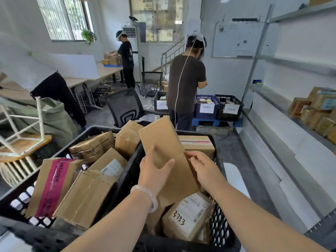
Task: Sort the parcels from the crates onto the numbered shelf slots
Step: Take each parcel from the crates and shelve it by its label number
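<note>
A long flat brown cardboard parcel [163,142] stands tilted above the right black crate [221,226]. My left hand [154,170] grips its left edge, thumb across the front. On the parcel's right edge my right hand [203,166] holds it with curled fingers. Under the parcel lies a box with a label marked 3753 [189,215]. The left black crate [60,155] holds several brown boxes, one with pink tape [52,184].
A metal shelf unit [283,104] runs along the right wall, with several parcels [316,110] on it. A person [185,84] stands ahead by labelled blue and black crates [218,108]. An office chair [125,108] and stools stand to the left.
</note>
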A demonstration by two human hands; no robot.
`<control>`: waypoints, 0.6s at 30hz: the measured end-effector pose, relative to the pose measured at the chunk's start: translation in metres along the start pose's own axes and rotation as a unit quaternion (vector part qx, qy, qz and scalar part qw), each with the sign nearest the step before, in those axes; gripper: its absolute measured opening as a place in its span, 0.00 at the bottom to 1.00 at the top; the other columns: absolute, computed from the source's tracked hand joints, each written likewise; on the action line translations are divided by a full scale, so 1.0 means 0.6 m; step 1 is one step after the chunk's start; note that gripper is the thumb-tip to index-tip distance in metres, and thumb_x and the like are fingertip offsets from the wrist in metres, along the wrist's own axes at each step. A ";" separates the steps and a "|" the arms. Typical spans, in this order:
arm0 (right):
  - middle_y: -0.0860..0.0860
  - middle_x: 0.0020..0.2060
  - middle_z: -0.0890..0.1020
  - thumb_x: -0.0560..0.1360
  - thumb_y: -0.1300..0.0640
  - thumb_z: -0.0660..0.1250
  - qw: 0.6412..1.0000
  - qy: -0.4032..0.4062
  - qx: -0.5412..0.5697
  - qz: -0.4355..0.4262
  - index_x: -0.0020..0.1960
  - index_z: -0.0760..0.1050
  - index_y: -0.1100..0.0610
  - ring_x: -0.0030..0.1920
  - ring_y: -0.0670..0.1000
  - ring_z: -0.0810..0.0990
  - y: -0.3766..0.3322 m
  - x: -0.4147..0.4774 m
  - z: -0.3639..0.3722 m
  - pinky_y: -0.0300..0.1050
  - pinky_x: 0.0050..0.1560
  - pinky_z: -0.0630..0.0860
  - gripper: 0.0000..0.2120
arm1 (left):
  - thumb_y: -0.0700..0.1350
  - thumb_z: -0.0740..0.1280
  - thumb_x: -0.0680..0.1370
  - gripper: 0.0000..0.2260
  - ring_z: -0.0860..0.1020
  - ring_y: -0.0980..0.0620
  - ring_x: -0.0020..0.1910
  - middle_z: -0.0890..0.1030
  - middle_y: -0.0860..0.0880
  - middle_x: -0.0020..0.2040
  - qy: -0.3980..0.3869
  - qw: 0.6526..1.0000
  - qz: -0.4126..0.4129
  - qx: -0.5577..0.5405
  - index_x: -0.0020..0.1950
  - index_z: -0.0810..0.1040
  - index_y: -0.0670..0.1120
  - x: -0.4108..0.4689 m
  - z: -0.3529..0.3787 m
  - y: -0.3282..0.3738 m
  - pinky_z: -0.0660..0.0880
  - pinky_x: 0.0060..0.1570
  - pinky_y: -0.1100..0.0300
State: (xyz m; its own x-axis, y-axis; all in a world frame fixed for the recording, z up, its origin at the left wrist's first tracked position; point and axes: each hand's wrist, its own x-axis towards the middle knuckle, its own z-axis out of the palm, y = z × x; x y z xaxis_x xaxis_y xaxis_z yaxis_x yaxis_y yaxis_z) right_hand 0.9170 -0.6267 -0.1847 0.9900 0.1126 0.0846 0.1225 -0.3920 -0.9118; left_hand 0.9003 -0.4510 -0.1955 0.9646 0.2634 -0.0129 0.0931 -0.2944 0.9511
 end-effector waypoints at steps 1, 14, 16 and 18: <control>0.42 0.59 0.76 0.82 0.53 0.56 1.000 0.001 0.006 -0.025 0.63 0.75 0.41 0.58 0.40 0.74 -0.012 -0.003 -0.001 0.45 0.61 0.73 0.14 | 0.69 0.72 0.64 0.45 0.63 0.56 0.61 0.59 0.54 0.76 -0.005 1.000 -0.005 -0.008 0.76 0.52 0.67 0.002 -0.003 0.015 0.65 0.56 0.55; 0.37 0.56 0.78 0.77 0.46 0.66 0.994 0.001 0.109 0.001 0.63 0.70 0.33 0.57 0.41 0.76 -0.050 0.012 -0.026 0.37 0.48 0.72 0.17 | 0.64 0.70 0.61 0.44 0.66 0.49 0.68 0.60 0.53 0.75 -0.064 0.991 0.023 -0.118 0.75 0.55 0.69 0.026 -0.017 0.084 0.65 0.70 0.45; 0.33 0.53 0.79 0.78 0.47 0.64 0.997 0.003 0.073 -0.023 0.61 0.71 0.30 0.56 0.39 0.77 -0.046 0.012 -0.022 0.32 0.46 0.73 0.14 | 0.63 0.69 0.64 0.37 0.71 0.47 0.68 0.67 0.51 0.73 -0.089 0.985 0.013 -0.149 0.73 0.62 0.69 0.030 -0.015 0.081 0.69 0.68 0.43; 0.31 0.54 0.77 0.79 0.48 0.63 0.998 0.028 0.052 -0.036 0.66 0.68 0.32 0.56 0.35 0.75 -0.048 0.011 -0.017 0.27 0.43 0.71 0.18 | 0.59 0.69 0.73 0.27 0.75 0.52 0.65 0.75 0.53 0.68 -0.088 0.985 0.034 -0.144 0.71 0.69 0.64 0.038 -0.015 0.071 0.74 0.64 0.49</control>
State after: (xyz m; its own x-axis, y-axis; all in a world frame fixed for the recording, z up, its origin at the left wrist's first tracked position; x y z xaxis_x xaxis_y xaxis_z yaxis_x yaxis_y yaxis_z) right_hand 0.9208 -0.6239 -0.1540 0.9815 0.0847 0.1717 0.1891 -0.2880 -0.9388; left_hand 0.9242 -0.4493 -0.1528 0.9963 0.0822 0.0247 -0.0225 -0.0274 0.9994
